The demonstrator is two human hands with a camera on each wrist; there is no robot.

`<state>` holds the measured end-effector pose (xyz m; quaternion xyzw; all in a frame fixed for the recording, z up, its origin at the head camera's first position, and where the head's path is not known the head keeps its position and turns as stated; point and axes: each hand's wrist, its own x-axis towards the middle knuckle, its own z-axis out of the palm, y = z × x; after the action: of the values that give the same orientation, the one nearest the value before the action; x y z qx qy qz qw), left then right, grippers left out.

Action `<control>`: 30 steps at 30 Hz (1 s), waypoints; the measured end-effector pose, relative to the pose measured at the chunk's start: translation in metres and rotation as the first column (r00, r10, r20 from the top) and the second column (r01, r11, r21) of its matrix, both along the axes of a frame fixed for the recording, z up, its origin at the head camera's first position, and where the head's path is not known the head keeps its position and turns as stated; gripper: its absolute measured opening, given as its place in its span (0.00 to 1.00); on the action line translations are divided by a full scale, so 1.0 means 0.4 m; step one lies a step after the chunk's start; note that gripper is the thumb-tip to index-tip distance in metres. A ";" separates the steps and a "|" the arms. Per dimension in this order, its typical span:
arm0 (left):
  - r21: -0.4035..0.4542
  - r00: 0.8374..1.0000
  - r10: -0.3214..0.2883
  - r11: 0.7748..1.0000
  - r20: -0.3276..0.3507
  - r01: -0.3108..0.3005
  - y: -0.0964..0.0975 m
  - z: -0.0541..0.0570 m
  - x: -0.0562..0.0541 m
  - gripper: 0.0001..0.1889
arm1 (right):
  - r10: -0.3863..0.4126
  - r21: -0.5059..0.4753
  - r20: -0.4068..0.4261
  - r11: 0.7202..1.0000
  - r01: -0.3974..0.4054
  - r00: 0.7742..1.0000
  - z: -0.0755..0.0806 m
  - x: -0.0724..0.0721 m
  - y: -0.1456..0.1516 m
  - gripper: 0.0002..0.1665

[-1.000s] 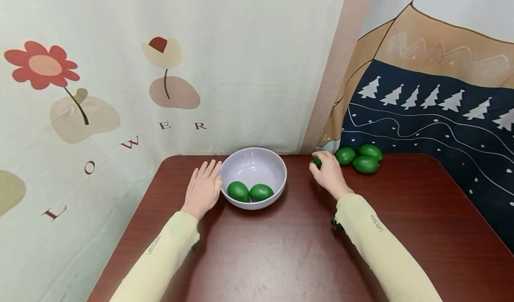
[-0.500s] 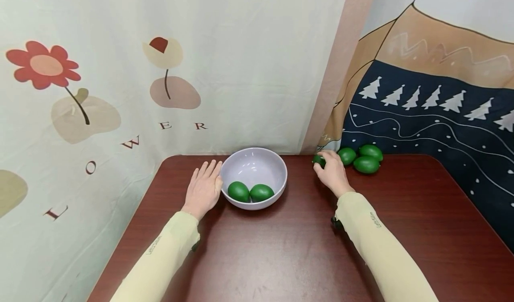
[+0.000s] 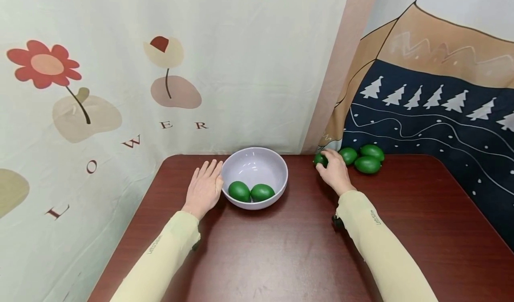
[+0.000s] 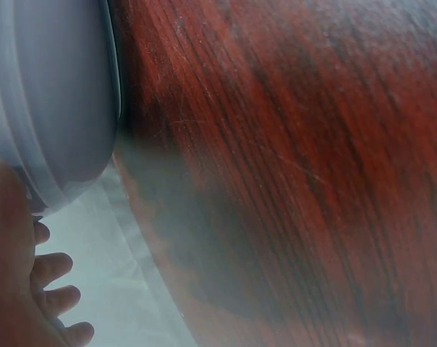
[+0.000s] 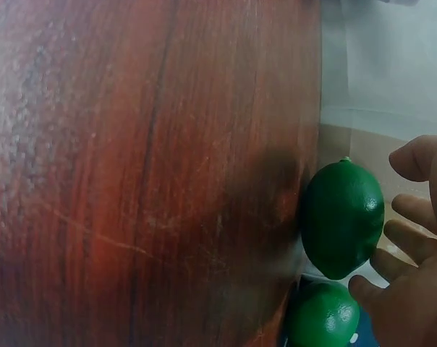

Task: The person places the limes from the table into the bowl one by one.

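Observation:
My left hand (image 3: 203,188) lies flat, fingers straight, against the left side of a pale lilac bowl (image 3: 255,163). Two green limes (image 3: 239,191) rest in the bowl's near part. Over at the table's back edge, my right hand (image 3: 336,173) reaches beside a single lime (image 3: 320,159), thumb and fingers loosely bent around its near side. From the right wrist view, that lime (image 5: 343,218) sits on the table with the thumb (image 5: 414,159) apart from it and fingertips close by. The bowl's outer wall (image 4: 63,94) fills the left of the left wrist view.
Three more limes (image 3: 367,164) cluster just right of my right hand at the back edge. The dark red-brown table (image 3: 265,257) ends against a pale printed curtain (image 3: 249,70) and a navy tree-patterned cloth (image 3: 425,123).
My right hand has shifted slightly right, uncovering more of the lime beside it. The left hand stays against the bowl; the two limes in it have not moved.

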<state>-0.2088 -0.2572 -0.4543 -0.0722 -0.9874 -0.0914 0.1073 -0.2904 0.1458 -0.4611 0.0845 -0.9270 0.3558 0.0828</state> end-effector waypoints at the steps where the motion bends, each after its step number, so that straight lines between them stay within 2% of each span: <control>1: 0.001 1.000 0.001 1.000 0.001 -0.001 0.000 0.000 0.000 0.29 | 0.003 0.003 0.010 1.000 -0.003 1.000 -0.001 -0.001 0.001 0.31; 5: 0.000 1.000 0.002 1.000 0.002 -0.002 0.000 0.000 -0.001 0.29 | 0.018 0.025 0.032 1.000 -0.019 0.999 -0.006 -0.003 0.004 0.34; 12: 0.000 1.000 0.000 1.000 0.003 0.000 0.001 0.002 -0.001 0.29 | 0.020 0.049 -0.003 0.999 -0.020 1.000 -0.011 -0.004 0.007 0.34; 18: 0.001 1.000 0.001 1.000 0.006 -0.001 0.002 0.003 -0.001 0.29 | 0.001 0.078 -0.014 0.997 0.000 1.000 -0.012 -0.007 0.008 0.35; 24: 0.010 1.000 -0.001 1.000 -0.019 0.001 0.003 0.002 0.002 0.28 | -0.030 0.110 -0.018 0.993 0.031 0.999 -0.004 -0.006 0.004 0.36; 30: 0.008 1.000 0.000 1.000 -0.029 0.000 0.004 0.003 0.004 0.28 | -0.057 0.098 -0.014 0.993 0.058 0.998 -0.003 -0.005 0.005 0.36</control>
<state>-0.2070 -0.2556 -0.4531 -0.0730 -0.9853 -0.0944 0.1220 -0.2926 0.1479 -0.4625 0.0636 -0.9450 0.3068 0.0938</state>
